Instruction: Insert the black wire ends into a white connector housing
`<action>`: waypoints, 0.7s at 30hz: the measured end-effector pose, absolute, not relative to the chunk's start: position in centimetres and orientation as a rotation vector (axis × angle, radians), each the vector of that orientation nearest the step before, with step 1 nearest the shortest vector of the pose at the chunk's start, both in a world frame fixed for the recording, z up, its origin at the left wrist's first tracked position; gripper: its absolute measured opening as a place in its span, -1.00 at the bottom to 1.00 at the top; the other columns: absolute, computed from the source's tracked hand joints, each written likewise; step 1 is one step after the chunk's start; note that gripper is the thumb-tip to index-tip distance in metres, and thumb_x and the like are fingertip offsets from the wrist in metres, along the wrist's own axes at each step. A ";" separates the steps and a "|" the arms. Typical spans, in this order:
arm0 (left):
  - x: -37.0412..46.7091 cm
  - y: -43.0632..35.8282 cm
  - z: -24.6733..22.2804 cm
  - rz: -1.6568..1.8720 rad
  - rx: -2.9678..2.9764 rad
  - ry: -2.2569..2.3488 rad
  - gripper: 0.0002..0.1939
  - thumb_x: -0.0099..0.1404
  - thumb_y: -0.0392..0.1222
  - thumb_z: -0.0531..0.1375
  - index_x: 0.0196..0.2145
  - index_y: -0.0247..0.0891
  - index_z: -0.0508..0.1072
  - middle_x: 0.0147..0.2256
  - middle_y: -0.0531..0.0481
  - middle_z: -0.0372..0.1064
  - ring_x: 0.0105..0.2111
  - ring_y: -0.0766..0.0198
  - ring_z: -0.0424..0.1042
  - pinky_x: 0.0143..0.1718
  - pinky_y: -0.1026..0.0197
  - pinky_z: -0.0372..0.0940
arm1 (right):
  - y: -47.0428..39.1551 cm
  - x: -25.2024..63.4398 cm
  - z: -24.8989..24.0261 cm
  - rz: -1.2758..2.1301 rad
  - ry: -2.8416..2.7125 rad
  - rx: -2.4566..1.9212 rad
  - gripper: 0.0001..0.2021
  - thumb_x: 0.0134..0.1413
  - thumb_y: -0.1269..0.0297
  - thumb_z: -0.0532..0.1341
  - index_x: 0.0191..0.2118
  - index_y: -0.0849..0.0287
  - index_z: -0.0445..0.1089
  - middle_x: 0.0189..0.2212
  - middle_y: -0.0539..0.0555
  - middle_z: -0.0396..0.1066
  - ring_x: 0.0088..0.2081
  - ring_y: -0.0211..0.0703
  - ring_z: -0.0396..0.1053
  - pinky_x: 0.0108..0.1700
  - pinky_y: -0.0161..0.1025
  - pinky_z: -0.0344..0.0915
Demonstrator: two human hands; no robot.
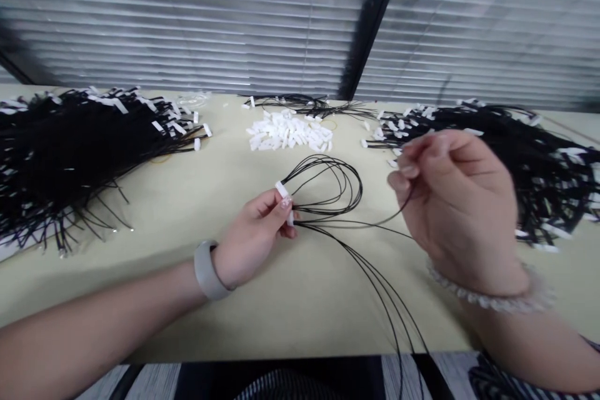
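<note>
My left hand (262, 225) pinches a white plastic connector (282, 189) between thumb and fingers, above the middle of the table. Several thin black wires (359, 184) come out of it, some bent back in a loop. Others run off to the right and hang over the table's front edge. Raised at the right, my right hand (457, 200) is closed, its fingertips pressed together and slightly blurred. One black wire (394, 215) leads up to these fingers from the connector; its end is hidden in the grip.
A heap of loose white connectors (290, 131) lies at the back middle, in front of a few black wires (309, 102). Big bundles of black wires with white ends lie on the left (79, 144) and right (515, 156). Window blinds (197, 25) stand behind the table (197, 331).
</note>
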State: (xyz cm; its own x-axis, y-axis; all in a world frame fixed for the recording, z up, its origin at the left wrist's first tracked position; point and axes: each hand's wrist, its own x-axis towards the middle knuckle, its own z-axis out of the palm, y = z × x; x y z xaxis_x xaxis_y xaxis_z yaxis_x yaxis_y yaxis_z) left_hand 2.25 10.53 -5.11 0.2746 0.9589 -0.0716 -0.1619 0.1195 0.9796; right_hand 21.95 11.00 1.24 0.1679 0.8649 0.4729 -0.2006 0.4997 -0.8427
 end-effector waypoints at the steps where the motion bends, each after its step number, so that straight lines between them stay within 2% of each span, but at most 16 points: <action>1: 2.2 10.5 -5.2 1.017 1.143 0.920 -0.80 0.28 -0.09 0.08 -0.41 -0.27 0.29 -0.44 0.08 0.25 -0.49 0.40 0.26 -0.38 0.24 0.24 | 10.9 21.9 1.1 0.897 -1.248 -0.744 -0.87 0.02 0.42 0.22 -0.30 0.04 0.37 -0.50 -0.11 0.33 -0.54 -0.41 0.29 -0.51 -0.41 0.31; 3: 2.1 10.5 -5.3 1.008 1.173 0.894 -0.80 0.28 -0.09 0.08 -0.41 -0.27 0.30 -0.43 0.08 0.25 -0.48 0.40 0.27 -0.37 0.24 0.25 | 10.5 21.6 0.7 0.891 -1.500 -0.839 -0.70 0.01 0.43 0.22 -0.11 -0.01 0.30 -0.51 -0.11 0.36 -0.55 -0.37 0.30 -0.50 -0.36 0.33; 5: 2.1 10.5 -5.3 0.993 1.191 0.867 -0.80 0.28 -0.09 0.08 -0.41 -0.27 0.31 -0.43 0.08 0.25 -0.48 0.40 0.27 -0.38 0.25 0.25 | 10.1 21.4 0.6 0.736 -1.764 -0.987 -0.69 0.05 0.43 0.18 -0.06 0.04 0.31 -0.42 -0.05 0.41 -0.51 -0.36 0.32 -0.46 -0.35 0.33; 7: 2.1 10.4 -5.2 0.978 1.205 0.853 -0.79 0.27 -0.08 0.09 -0.40 -0.28 0.31 -0.44 0.08 0.25 -0.49 0.40 0.28 -0.39 0.25 0.25 | 9.8 21.2 0.8 0.534 -1.947 -1.129 -0.84 0.06 0.40 0.17 -0.21 0.12 0.41 -0.38 -0.01 0.43 -0.49 -0.37 0.30 -0.48 -0.37 0.26; 10: 2.1 10.3 -4.9 0.975 1.226 0.844 -0.78 0.26 -0.06 0.10 -0.40 -0.29 0.30 -0.46 0.09 0.24 -0.52 0.41 0.29 -0.42 0.26 0.24 | 9.6 21.2 1.2 0.351 -2.074 -1.185 -0.94 0.04 0.36 0.20 -0.37 0.14 0.44 -0.49 -0.04 0.40 -0.51 -0.39 0.25 -0.50 -0.37 0.15; 14: 2.1 10.2 -4.8 0.976 1.275 0.841 -0.78 0.27 -0.07 0.09 -0.40 -0.29 0.31 -0.48 0.10 0.23 -0.52 0.43 0.30 -0.42 0.29 0.25 | 9.7 21.7 1.4 0.282 -2.146 -1.182 -0.89 0.08 0.39 0.15 -0.43 0.15 0.38 -0.54 -0.07 0.34 -0.54 -0.43 0.19 -0.51 -0.39 0.09; 21: 1.9 10.1 -5.0 0.951 1.341 0.833 -0.77 0.29 -0.04 0.06 -0.35 -0.27 0.34 -0.44 0.08 0.24 -0.47 0.43 0.31 -0.39 0.31 0.29 | 9.7 21.8 1.4 0.468 -2.243 -1.280 -0.77 0.12 0.39 0.09 -0.55 0.21 0.24 -0.64 -0.10 0.21 -0.57 -0.44 0.10 -0.50 -0.43 0.07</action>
